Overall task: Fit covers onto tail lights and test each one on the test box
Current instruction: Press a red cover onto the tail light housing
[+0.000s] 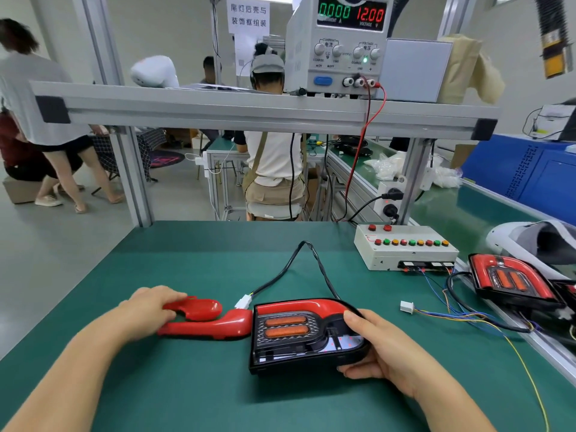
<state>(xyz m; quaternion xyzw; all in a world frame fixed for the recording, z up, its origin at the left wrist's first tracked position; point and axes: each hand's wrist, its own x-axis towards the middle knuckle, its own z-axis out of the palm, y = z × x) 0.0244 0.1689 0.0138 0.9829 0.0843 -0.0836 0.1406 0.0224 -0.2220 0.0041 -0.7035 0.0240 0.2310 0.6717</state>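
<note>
Two hands are seen on the green mat (193, 385). A black tail light (299, 335) is gripped at its right end by the right hand (377, 347), thumb on top and fingers below. A red cover (202, 321), lying just left of the light and touching it, is held at its left end by the left hand (149, 310). The light's black cable (299, 260) is looped behind, its white plug (243, 301) left unconnected. Farther right, the test box (405, 251) is set, with a second light (511, 280) beside it. Above, 12.00 V is displayed on a power supply (339, 45).
</note>
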